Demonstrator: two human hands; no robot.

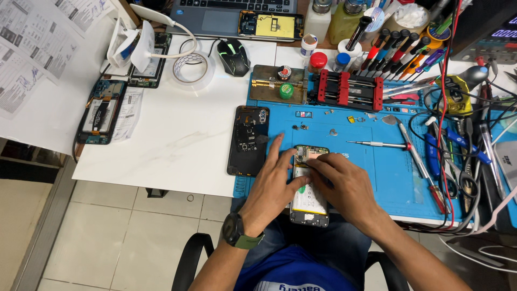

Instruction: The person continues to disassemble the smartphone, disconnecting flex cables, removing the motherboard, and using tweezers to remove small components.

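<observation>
Head view: both hands rest on an opened phone (309,202) at the near edge of the blue mat (377,172) on the worktop. The left hand (271,186) lies spread, fingers loose, steadying its side. The right hand (344,180) pinches at the upper board; what its fingertips hold is hidden. A black back cover (248,140) lies just left.

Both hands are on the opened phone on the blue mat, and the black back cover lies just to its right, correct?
Not quite. The head view shows both hands, left and right, on the opened phone on the blue mat, but the black back cover lies to its left, not its right.
</observation>
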